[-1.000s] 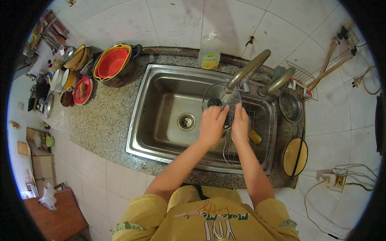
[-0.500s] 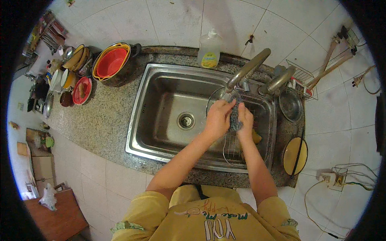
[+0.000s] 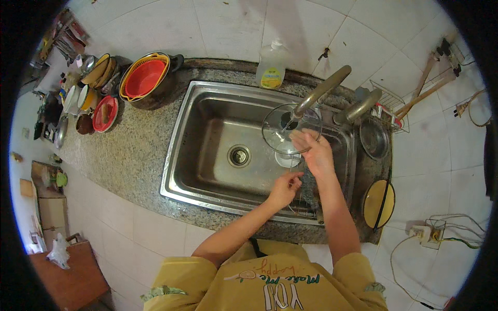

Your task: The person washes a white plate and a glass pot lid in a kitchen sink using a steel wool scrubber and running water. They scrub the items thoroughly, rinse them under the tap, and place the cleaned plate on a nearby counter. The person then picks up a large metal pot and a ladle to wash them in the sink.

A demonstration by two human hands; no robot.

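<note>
In the steel sink (image 3: 207, 176), a round glass lid (image 3: 275, 137) with a metal rim and dark knob lies under the curved tap (image 3: 324, 90). My right hand (image 3: 315, 150) is open, its fingers stretched out at the lid's right side below the spout. Nearer to me, my left hand (image 3: 285, 189) has loosely bent fingers, with nothing visible in them. A dark grey mesh scrubber (image 3: 309, 191) lies on the wire rack between that hand and my right forearm, which partly hides it. Below the lid's front edge shows a white bowl (image 3: 287, 160).
A clear soap bottle (image 3: 271, 67) stands behind the sink. Left on the counter are a pot with a red basket (image 3: 147, 79), a red plate (image 3: 105, 114) and bowls. On the right are a metal bowl (image 3: 374, 139) and a yellow round dish (image 3: 378, 203) with dark chopsticks across it.
Both hands have let go of the scrubber, which now lies lower in the sink. The left hand has drawn back toward me; the right has opened near the lid, which now shows more fully.
</note>
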